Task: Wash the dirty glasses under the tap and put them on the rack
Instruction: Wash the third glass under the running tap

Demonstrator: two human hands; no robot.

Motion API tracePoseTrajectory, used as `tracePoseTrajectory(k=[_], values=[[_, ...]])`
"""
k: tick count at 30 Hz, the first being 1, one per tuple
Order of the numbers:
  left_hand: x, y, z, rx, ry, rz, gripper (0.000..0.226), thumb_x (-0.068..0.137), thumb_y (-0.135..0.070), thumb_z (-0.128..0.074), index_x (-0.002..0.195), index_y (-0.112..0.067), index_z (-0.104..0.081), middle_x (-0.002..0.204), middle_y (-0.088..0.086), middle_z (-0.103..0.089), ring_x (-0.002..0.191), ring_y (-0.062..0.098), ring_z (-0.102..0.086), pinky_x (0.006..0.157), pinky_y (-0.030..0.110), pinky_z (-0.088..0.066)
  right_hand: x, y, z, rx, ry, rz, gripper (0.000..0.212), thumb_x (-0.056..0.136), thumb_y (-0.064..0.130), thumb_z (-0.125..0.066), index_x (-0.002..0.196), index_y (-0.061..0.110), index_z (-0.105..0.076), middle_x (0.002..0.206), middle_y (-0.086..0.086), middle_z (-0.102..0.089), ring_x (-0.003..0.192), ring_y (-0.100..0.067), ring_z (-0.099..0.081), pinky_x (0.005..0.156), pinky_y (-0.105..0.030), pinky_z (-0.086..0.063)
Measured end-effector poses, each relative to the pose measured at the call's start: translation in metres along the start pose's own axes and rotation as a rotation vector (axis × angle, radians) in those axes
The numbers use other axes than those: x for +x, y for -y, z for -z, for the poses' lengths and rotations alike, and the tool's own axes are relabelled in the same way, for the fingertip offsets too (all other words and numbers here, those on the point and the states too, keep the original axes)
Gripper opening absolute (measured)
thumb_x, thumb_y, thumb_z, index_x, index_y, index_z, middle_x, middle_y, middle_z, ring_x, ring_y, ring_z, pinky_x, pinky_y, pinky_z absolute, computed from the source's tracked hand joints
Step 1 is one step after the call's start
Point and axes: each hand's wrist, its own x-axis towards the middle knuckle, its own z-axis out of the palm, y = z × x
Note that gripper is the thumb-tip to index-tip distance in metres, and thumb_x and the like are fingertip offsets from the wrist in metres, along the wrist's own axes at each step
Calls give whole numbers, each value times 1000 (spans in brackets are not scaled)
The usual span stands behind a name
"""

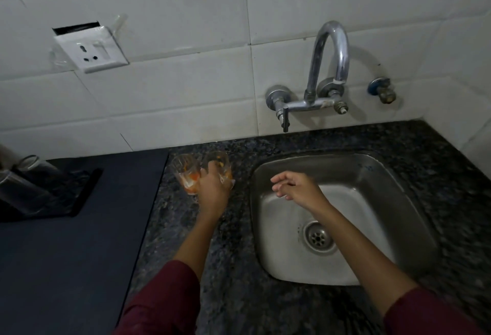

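Note:
Two clear glasses smeared with orange residue stand on the dark granite counter left of the sink. My left hand (212, 187) is wrapped around the right glass (221, 164); the left glass (184, 175) stands just beside it, touching my fingers. Over the left part of the steel sink (372, 175) hovers my right hand (292, 185), empty, fingers loosely apart. The chrome tap (330, 66) on the tiled wall is above the sink; no water runs from it.
A dark mat (66, 241) covers the counter at left, with a black tray (79, 193) holding dark upturned glassware at the far left. A wall socket (90, 51) is above. A small valve (382, 91) sits right of the tap. The drain (317, 237) lies mid-sink.

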Motion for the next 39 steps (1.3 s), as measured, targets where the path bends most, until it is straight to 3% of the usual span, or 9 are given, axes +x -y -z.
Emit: tracePoseTrajectory(k=[3, 5, 7, 10, 14, 20, 24, 29, 39], values=[[-10, -2, -14, -221, -77, 58, 91, 75, -11, -78, 146, 0, -22, 146, 23, -36, 133, 35, -38, 112, 34, -31, -1, -3, -1, -13, -12, -3, 20, 85, 3, -58, 102, 10, -67, 91, -9, -72, 74, -13, -63, 57, -5, -43], [-12, -7, -20, -328, -130, 122, 101, 77, -12, -78, 150, 1, -8, 155, 19, -21, 142, 29, -25, 111, 17, -14, 0, -6, -3, -29, -15, 2, 18, 86, 6, -58, 100, 13, -68, 91, -11, -73, 71, -10, -63, 60, -7, -44], [-9, -15, -26, -390, -182, 180, 104, 78, -17, -77, 150, 2, -5, 158, 18, -16, 144, 27, -20, 106, 12, -10, 1, -8, -3, -41, -20, 3, 17, 87, 8, -58, 98, 15, -68, 90, -11, -73, 70, -8, -64, 64, -11, -45], [1, -20, -29, -401, -260, 262, 99, 77, -19, -78, 147, 6, -13, 154, 21, -23, 143, 30, -23, 113, 22, -14, 2, -9, -4, -54, -34, 0, 17, 86, 8, -58, 97, 17, -68, 88, -8, -73, 71, -9, -65, 65, -14, -45], [16, -15, -30, -326, -262, 234, 79, 75, -18, -79, 135, 8, -37, 134, 26, -46, 128, 38, -42, 103, 29, -28, 12, -5, 2, -16, -163, 5, 16, 87, 8, -58, 96, 18, -67, 90, -5, -72, 73, -12, -65, 69, -19, -49], [18, -22, -31, -334, -139, 89, 83, 76, -21, -79, 141, 1, -34, 135, 20, -45, 126, 31, -42, 101, 25, -29, 53, 43, 33, -279, -499, 116, 31, 92, 20, -53, 120, 5, -58, 106, -12, -69, 99, -26, -62, 90, -35, -47], [22, -36, -35, -378, -84, -13, 79, 69, -20, -84, 135, -2, -44, 123, 16, -47, 117, 26, -47, 91, 17, -31, 84, 82, 38, -527, -463, 128, 40, 94, 38, -46, 110, 2, -55, 93, -15, -63, 90, -29, -59, 70, -35, -42], [22, -59, -46, -447, 86, -107, 68, 65, -19, -86, 124, -8, -54, 112, 1, -49, 112, 20, -51, 90, 25, -41, 101, 95, 31, -719, -496, 93, 28, 97, 26, -42, 113, 7, -55, 113, -19, -63, 103, -37, -59, 79, -40, -47], [14, -78, -60, -536, 284, -106, 69, 68, -15, -84, 127, -10, -49, 112, -2, -56, 103, 13, -55, 88, 28, -46, 99, 89, 27, -750, -521, 40, 32, 99, 16, -36, 111, 2, -62, 113, -20, -64, 103, -36, -61, 74, -37, -47]])
